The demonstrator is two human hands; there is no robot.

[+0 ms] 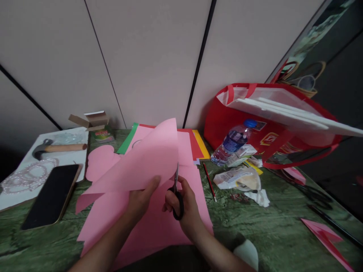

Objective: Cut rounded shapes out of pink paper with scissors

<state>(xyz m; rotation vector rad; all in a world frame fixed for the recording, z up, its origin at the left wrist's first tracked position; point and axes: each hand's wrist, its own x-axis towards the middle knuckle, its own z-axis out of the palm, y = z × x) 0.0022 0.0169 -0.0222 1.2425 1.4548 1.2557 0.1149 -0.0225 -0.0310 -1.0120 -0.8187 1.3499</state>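
Observation:
A large curled sheet of pink paper (138, 162) is raised above the table, its lower edge pinched in my left hand (143, 198), thumb on top. My right hand (183, 204) has its fingers through the black handles of a pair of scissors (178, 202). The scissor blades point away from me and meet the sheet's right edge; whether they are parted is hard to tell. Beneath both hands lie more pink sheets (170, 230). To the left, partly covered by the raised sheet, is a pink piece with a wavy, rounded outline (100, 160).
Left are a black phone (52, 196), a hammer (62, 147), clear beads (31, 173) and an open small box (100, 128). Right are a pencil (209, 181), a water bottle (234, 141), wrappers (239, 179), a red bag (218, 121) and larger black scissors (310, 194).

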